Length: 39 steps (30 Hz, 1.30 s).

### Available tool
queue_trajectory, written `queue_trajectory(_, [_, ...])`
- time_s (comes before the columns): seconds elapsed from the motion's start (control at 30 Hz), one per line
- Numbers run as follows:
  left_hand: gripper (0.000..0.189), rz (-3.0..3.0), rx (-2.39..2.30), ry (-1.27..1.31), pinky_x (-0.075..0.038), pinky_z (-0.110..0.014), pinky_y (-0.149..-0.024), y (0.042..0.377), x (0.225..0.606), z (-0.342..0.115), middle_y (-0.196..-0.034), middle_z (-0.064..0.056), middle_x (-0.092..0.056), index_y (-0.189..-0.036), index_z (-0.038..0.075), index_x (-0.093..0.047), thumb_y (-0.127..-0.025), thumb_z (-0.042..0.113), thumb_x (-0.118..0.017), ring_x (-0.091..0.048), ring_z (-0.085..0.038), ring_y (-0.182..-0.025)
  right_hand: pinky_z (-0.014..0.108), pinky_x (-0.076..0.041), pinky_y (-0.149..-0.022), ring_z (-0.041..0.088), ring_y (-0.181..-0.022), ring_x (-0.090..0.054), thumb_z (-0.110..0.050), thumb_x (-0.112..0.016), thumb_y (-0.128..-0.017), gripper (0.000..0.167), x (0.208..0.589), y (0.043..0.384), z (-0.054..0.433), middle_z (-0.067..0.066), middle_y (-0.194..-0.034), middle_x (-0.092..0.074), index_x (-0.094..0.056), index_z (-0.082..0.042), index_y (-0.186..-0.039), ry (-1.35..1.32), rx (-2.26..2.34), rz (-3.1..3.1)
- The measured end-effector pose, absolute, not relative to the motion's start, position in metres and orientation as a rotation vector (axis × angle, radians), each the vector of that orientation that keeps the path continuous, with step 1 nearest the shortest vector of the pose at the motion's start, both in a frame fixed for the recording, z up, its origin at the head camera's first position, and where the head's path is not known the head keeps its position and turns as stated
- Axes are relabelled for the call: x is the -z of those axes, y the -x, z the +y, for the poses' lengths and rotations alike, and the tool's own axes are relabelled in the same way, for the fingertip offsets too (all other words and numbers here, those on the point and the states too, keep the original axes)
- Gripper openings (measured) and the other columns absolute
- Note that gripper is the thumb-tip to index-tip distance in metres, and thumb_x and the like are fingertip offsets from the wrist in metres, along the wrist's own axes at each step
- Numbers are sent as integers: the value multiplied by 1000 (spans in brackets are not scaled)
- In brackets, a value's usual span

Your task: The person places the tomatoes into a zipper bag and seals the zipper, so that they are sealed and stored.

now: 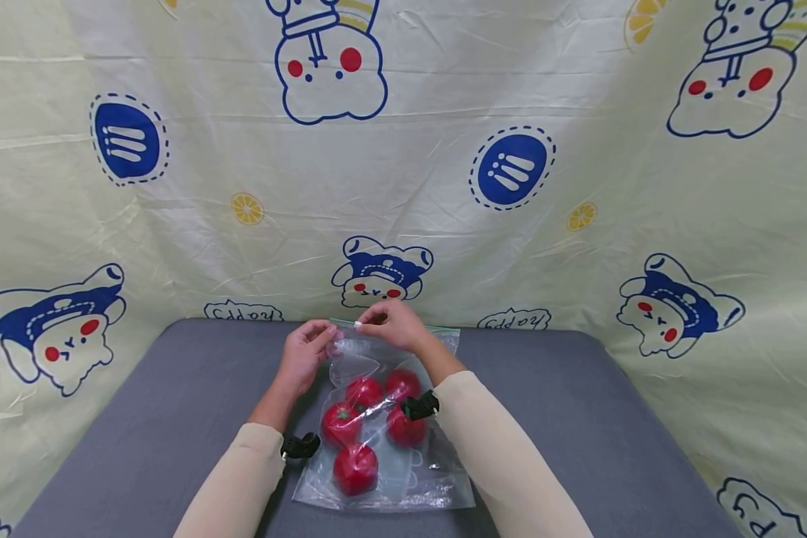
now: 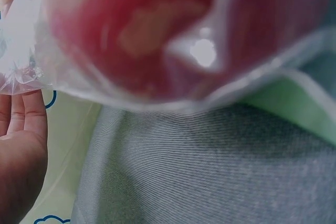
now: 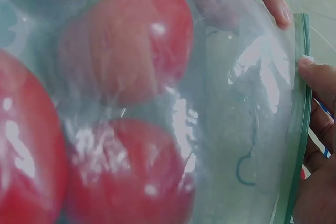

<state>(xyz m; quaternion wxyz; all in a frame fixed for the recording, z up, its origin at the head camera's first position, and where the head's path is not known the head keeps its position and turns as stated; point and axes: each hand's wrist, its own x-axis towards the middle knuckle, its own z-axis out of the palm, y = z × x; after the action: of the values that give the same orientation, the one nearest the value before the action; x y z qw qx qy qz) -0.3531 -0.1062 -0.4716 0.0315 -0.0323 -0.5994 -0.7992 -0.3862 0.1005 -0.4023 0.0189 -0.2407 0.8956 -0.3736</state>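
Note:
A clear zip bag (image 1: 444,489) lies on the table with several red tomatoes (image 1: 356,469) inside. Along its far edge runs a green zip strip (image 3: 301,114) carrying a small white slider (image 3: 306,60). My right hand (image 1: 398,326) pinches this slider between thumb and finger, near the bag's far left corner. That corner is pinched by my left hand (image 1: 302,359), just left of the slider. In the left wrist view a blurred tomato (image 2: 142,35) fills the top, with the left hand (image 2: 23,150) at the left edge touching the plastic.
The table (image 1: 195,418) has a grey cloth top. Behind and around it hangs a pale printed curtain (image 1: 410,179) with cartoon figures, close to the table's far edge. A black band (image 1: 300,446) is on the left forearm, another (image 1: 420,405) on the right.

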Motion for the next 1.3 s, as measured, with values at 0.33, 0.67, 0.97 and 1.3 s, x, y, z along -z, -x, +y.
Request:
queue_trajectory(0.33, [4, -1831, 2479, 99, -60, -22, -70, 353, 471, -106, -87, 6, -74, -103, 9, -67, -99, 10, -67, -74, -7, -84, 30, -56, -87, 15, -92, -65, -25, -78, -92, 15, 404, 387, 109, 2, -99, -76, -80, -13, -101, 744, 1151, 2811])
queue_trajectory(0.67, [9, -1886, 2446, 94, -61, -24, -73, 352, 469, -106, -88, 5, -74, -106, 5, -65, -100, 11, -66, -74, -8, -86, 32, -55, -87, 15, -93, -65, -24, -78, -92, 15, 405, 386, 118, 1, -98, -76, -80, -12, -101, 771, 1120, 2850])
queue_trajectory(0.97, [5, -1876, 2444, 87, -59, -22, -70, 353, 471, -106, -86, 6, -74, -103, 6, -66, -101, 9, -65, -74, -7, -83, 32, -55, -87, 15, -94, -65, -24, -77, -93, 15, 406, 385, 127, 2, -100, -75, -80, -13, -101, 771, 1084, 2855])
queue_trajectory(1.3, [5, -1879, 2439, 89, -60, -22, -69, 354, 472, -108, -86, 6, -75, -104, 5, -65, -101, 7, -64, -74, -6, -82, 33, -56, -86, 14, -92, -65, -25, -78, -92, 15, 408, 385, 136, 1, -99, -75, -80, -14, -101, 790, 1071, 2868])
